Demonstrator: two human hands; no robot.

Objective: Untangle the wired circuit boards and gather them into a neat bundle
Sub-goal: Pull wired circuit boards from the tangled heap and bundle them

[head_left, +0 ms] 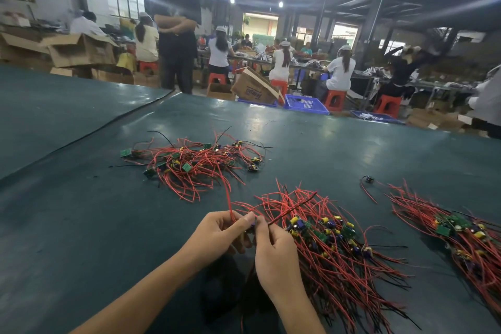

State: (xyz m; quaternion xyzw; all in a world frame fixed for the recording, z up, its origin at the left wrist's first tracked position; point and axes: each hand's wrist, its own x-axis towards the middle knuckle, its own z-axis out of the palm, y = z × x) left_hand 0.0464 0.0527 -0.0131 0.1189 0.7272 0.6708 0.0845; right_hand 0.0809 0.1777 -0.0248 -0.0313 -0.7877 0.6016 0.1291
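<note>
Head view looks down on a dark green worktop [81, 211]. The left hand [222, 233] and right hand [273, 252] meet near the front edge, fingers curled, and together they pinch one wired circuit board [253, 223], mostly hidden between the fingertips. A red wire rises from the left hand's pinch, and a twisted red-and-black lead runs up and right from the right hand's. Just right of the hands lies a gathered bundle [333, 247], boards together and wires fanned toward the person. A second bundle [461, 233] lies further right. A tangled pile [195, 163] sits farther back, apart from the hands. Beyond the worktop stand a blue crate [306, 104], a cardboard box [254, 89] and seated people on red stools [334, 99].
</note>
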